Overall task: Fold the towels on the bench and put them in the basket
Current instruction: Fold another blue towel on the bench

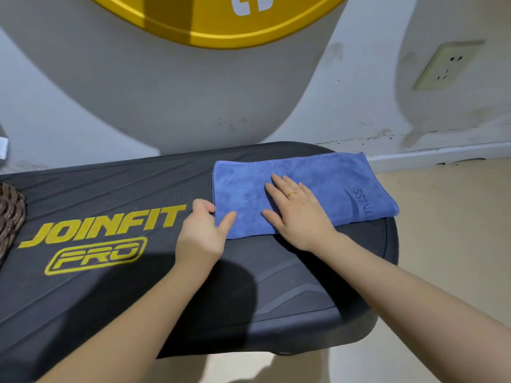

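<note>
Blue towel (304, 186) lies folded flat on the right end of the black bench (138, 272), long axis running left-right along the bench, slightly tilted so the right end sits nearer the camera. Folded edge at left, stitched hem at right; far-right corner overhangs the bench edge a bit. Printed lettering near the right end, partly readable "TNESS", reads sideways.

Right hand (298, 214) palm-down on the towel's near-middle, fingers straight and slightly spread, pointing up-left, pressing flat; gold ring (291, 194) on one finger. Forearm comes in from lower right.

Left hand (203, 230) at the towel's near-left corner, fingers curled at the left edge, thumb lying on top of the cloth; looks like a pinch of the edge, fingertips hidden. Forearm enters from lower left.

Bench shows yellow "JOINFIT PRO" logo (102, 233). Woven brown basket (9, 214) edge at far left on the bench. White wall behind, socket (445, 66) upper right, yellow ring (215, 20) on top.
</note>
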Available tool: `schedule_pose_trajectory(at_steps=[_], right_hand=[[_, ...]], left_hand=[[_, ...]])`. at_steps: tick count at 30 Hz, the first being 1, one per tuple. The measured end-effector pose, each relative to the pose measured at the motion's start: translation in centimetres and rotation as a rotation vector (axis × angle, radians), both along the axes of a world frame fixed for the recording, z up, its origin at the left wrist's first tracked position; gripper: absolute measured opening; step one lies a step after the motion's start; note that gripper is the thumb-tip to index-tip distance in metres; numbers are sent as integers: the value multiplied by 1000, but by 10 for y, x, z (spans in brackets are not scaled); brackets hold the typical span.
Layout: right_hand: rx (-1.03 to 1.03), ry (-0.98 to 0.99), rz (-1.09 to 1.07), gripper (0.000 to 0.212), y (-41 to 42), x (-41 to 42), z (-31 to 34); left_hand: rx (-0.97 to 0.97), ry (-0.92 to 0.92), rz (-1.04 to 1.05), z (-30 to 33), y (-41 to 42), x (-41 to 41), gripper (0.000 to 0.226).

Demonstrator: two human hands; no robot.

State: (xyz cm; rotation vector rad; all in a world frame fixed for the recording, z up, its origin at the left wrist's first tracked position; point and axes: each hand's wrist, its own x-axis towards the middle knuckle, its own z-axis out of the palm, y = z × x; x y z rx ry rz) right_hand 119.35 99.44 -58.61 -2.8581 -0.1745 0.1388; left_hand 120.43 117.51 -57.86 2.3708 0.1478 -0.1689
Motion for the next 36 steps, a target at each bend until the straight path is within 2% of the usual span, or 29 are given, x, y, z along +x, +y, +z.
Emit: schedule_pose_trajectory(at_steps=[2, 4, 7, 9, 11, 12, 14, 15, 17, 19, 22, 26, 30, 34, 36], right_hand=[[-12, 35, -10, 64, 1, -2, 0], [-25, 56, -25, 70, -1, -5, 0], [-43, 112, -73, 81, -11, -8, 2], [-47, 175, -121, 84, -18, -8, 6], [-36, 168, -164, 76, -20, -5, 11], [-41, 112, -141, 69, -16, -2, 13], [-47, -3, -9, 55, -3, 8, 15], [-41, -8, 55, 52, 3, 12, 14], [-54, 46, 79, 53, 5, 15, 6], [-72, 77, -28, 60, -13, 13, -3], [-101, 98, -201, 65, -54, 6, -6], [-107, 139, -403, 65, -99, -4, -1], [108, 107, -633, 58, -122, -14, -7], [514, 90, -782, 41, -128, -11, -4], [544, 80, -800, 37, -129, -6, 0]], left_hand=[[-154, 76, 55, 0, -4, -1, 39], [-227, 102, 63, 1, -3, -1, 43], [-100, 178, -34, 7, 9, -2, 45], [71, 163, -99, 10, 16, -4, 51], [236, -46, -126, 17, 13, -2, 56], [256, -187, -161, 20, 6, 1, 57], [293, -360, -372, 20, -14, 14, 55], [348, -367, -517, 15, -23, 20, 53], [473, -232, -679, -2, -29, 31, 57], [564, -151, -669, -18, -23, 37, 73], [547, -183, -642, -22, -19, 35, 103], [564, -132, -619, -14, -22, 30, 110], [582, -52, -534, -4, -33, 23, 107], [649, 72, -435, 8, -69, 24, 75], [659, 22, -457, 13, -91, 28, 67]])
